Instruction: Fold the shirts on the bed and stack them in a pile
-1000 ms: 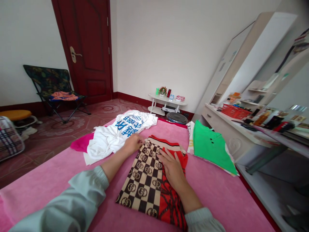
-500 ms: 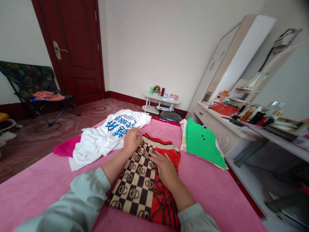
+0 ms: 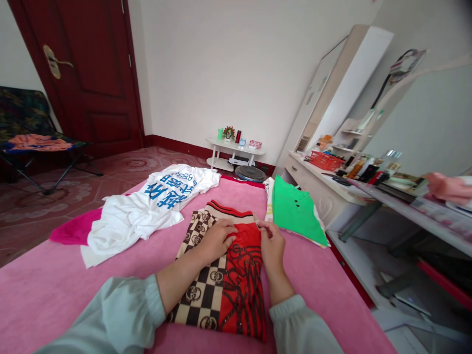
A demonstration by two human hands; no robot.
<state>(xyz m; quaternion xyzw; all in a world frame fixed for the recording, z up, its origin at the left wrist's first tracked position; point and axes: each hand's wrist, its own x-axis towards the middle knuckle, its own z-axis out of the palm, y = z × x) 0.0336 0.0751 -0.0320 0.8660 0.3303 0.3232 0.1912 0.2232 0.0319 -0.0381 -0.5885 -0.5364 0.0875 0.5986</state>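
A folded garment (image 3: 241, 275), checked brown and cream on its left and red with dark printing on its right, lies in front of me. Its ribbed cream band (image 3: 232, 212), edged with red and black stripes, is at the far end. My left hand (image 3: 217, 241) rests on the upper middle of the cloth, its slightly bent fingers pressing down and holding nothing. At the upper right edge, just below the band, my right hand (image 3: 272, 243) pinches the fabric between thumb and fingers.
A crumpled white T-shirt (image 3: 136, 216) with blue lettering lies left, over a magenta cloth (image 3: 75, 227). A folded green top (image 3: 297, 209) lies on the right of the pink bed cover (image 3: 313, 295). Beyond stands a dresser with a red basket (image 3: 326, 160).
My left hand has moved from the band's left corner onto the cloth's middle. My right hand has gone from lying flat there to pinching the right edge. The view has turned slightly right.
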